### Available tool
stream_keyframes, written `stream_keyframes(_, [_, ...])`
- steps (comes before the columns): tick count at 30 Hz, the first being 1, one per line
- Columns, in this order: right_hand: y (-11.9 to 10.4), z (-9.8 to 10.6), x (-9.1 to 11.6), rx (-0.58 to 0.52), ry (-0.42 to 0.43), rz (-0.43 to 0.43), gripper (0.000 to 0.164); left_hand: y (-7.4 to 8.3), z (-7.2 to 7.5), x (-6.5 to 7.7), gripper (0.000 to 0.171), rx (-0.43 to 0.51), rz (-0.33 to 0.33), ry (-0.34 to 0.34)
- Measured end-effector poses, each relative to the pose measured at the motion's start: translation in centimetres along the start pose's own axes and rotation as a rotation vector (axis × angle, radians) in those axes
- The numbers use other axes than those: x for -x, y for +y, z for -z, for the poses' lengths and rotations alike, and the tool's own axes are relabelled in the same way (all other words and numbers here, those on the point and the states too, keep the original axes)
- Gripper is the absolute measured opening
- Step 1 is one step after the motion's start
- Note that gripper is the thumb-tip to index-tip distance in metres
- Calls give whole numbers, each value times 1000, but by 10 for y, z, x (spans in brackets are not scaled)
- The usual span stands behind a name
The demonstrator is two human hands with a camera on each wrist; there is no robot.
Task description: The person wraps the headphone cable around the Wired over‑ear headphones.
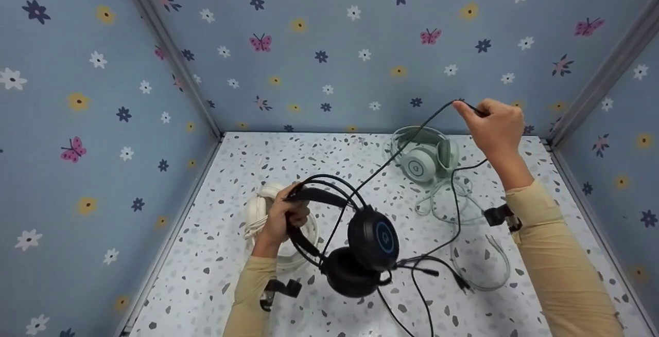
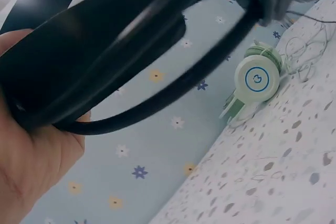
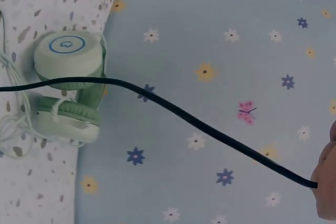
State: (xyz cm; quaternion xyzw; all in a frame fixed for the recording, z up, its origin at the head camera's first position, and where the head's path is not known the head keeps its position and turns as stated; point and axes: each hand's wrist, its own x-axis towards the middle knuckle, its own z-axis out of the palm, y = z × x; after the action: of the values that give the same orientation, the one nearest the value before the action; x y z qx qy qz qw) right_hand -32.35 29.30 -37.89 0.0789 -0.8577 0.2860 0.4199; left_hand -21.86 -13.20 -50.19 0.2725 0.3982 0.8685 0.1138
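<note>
My left hand [image 1: 285, 218] grips the headband of a black headset [image 1: 371, 242], fingers curled round it, and holds it above the table. Its two ear cups hang to the right, one with a blue ring logo. In the left wrist view the black headband [image 2: 105, 51] fills the upper left. Raised at the upper right, my right hand [image 1: 497, 123] pinches the black cable [image 1: 396, 154] between thumb and fingers. The cable slants from there down across the headset, and another stretch loops down to the table. Plug ends [image 1: 458, 278] dangle right of the ear cups.
A pale green headset [image 1: 419, 164] with its coiled cable [image 1: 484, 288] lies at the back right of the speckled table [image 1: 206, 270]. Partly hidden behind my left hand is a white headset [image 1: 255, 213]. Blue flowered panels [image 1: 329, 43] enclose the back and sides.
</note>
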Motion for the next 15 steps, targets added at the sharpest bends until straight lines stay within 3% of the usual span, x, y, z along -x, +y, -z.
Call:
stream_keyframes(6, [30,-11,21,18,-157,-230,61,-16,3,8,31,270,10,51])
stream_keyframes(11, [40,-33,50,39,-361,-330,65,-27,-6,6,21,458,69,132])
stream_keyframes(15, [45,-52,80,-23,-516,-414,68,-31,-13,2,19,553,53,223])
